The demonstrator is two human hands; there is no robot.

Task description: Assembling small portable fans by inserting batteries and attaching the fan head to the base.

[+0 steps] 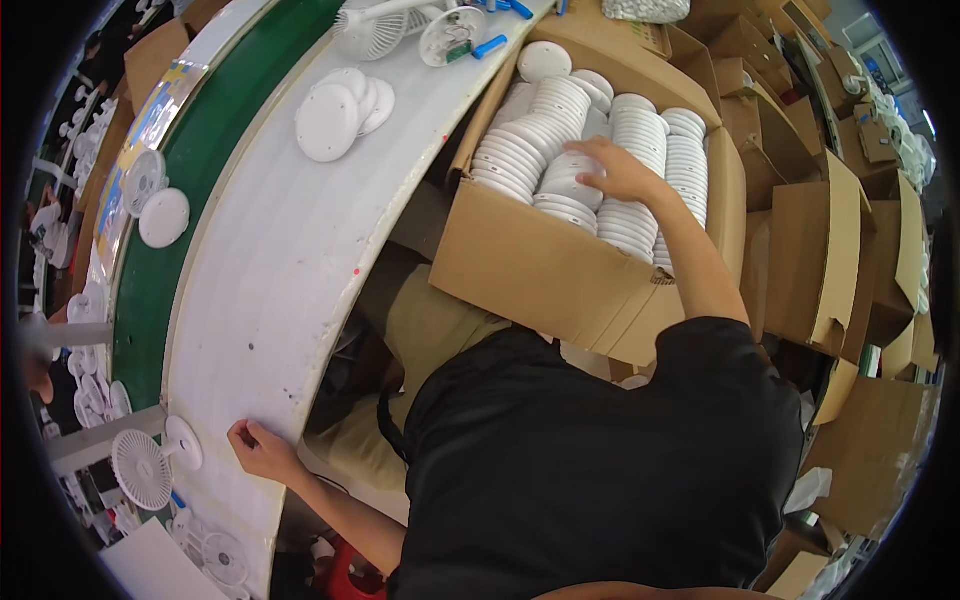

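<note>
My right hand reaches into an open cardboard box at the upper middle. Its fingers are spread over a white round disc, which looks like a fan base. I cannot tell whether the fingertips press on it. Around it, rows of similar white discs stand stacked on edge or lie tilted. Over the white worktop, near its edge at the lower left, my left hand is closed with curled fingers and nothing visible in them.
Several white discs lie overlapping on the worktop. Fan parts lie at its far end. A green conveyor belt runs along the left, carrying another disc. Small white fans stand lower left. Cardboard boxes crowd the right side.
</note>
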